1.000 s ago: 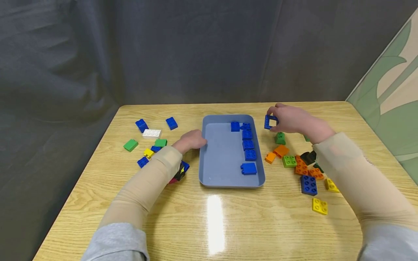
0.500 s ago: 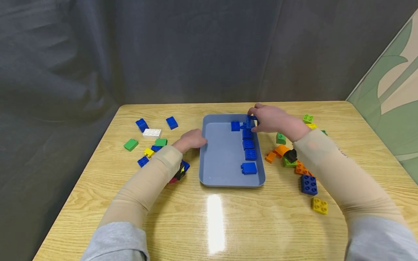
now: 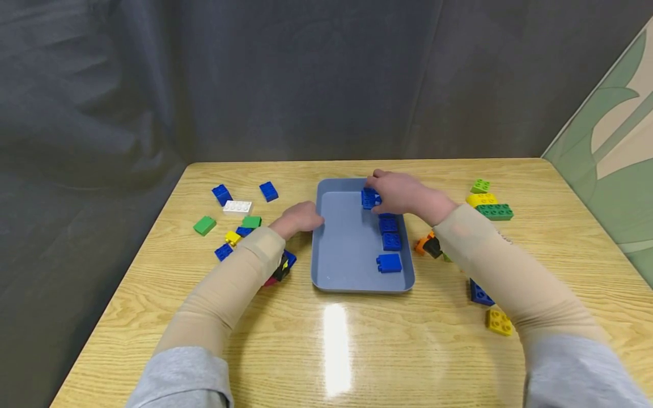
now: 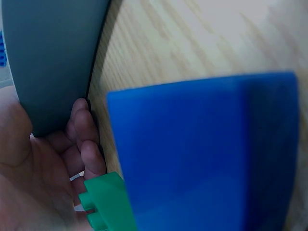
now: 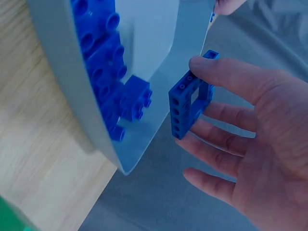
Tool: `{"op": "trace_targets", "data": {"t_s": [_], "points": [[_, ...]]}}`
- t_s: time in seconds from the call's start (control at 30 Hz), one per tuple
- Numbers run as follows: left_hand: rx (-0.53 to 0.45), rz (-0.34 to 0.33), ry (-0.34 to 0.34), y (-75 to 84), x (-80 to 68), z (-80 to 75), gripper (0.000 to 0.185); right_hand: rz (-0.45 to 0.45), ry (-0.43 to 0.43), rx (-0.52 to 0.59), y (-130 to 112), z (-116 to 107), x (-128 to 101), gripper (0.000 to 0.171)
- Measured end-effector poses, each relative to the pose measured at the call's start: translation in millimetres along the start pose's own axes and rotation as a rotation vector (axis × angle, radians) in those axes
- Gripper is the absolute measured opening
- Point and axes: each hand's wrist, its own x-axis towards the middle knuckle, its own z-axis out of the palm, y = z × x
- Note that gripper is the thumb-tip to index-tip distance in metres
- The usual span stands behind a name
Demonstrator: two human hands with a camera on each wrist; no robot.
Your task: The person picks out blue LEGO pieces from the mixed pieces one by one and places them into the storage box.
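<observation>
My left hand (image 3: 302, 216) grips the left wall of a shallow grey-blue tray (image 3: 340, 249); in the left wrist view its thumb is inside the wall and its fingers outside. Over the tray's far right part, my right hand (image 3: 403, 195) pinches a blue open-centred frame brick (image 5: 179, 108) between thumb and fingers. Beneath and beside it, blue toy bricks (image 3: 391, 242) line the tray's right side, the farther ones partly hidden by the hand. One blue brick (image 3: 389, 263) lies apart at the near right. Close to the left wrist camera are a blue brick (image 4: 183, 154) and a green brick (image 4: 113, 199).
Loose bricks lie left of the tray, among them a white brick (image 3: 237, 208) and a green brick (image 3: 204, 225). To the right are a dark green brick (image 3: 495, 212), yellow bricks (image 3: 499, 322) and orange ones, some behind the right forearm. A dark cloth (image 3: 306, 85) hangs behind the table.
My right hand has carried the blue frame brick leftward from beside the tray to over its far right part. The left hand and the tray have stayed in place.
</observation>
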Motion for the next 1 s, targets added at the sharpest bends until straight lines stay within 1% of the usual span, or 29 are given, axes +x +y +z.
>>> {"op": "trace_targets", "data": {"t_s": [0.23,0.43,0.7,1.0], "points": [[0.009,0.002,0.001,-0.5,-1.0,0.3,0.025,-0.050,-0.021,-0.015,-14.8,8.0,9.0,0.055],[0.010,0.009,0.003,-0.3,-1.8,1.2,0.024,-0.082,-0.053,-0.029,-20.7,17.5,12.2,0.051],[0.003,0.002,0.003,0.8,-2.9,0.8,0.022,-0.046,-0.091,-0.044,-19.4,26.1,15.3,0.054],[-0.001,0.006,0.003,-0.4,-2.2,1.9,0.022,-0.045,-0.100,-0.043,-17.8,34.4,18.4,0.055]]}}
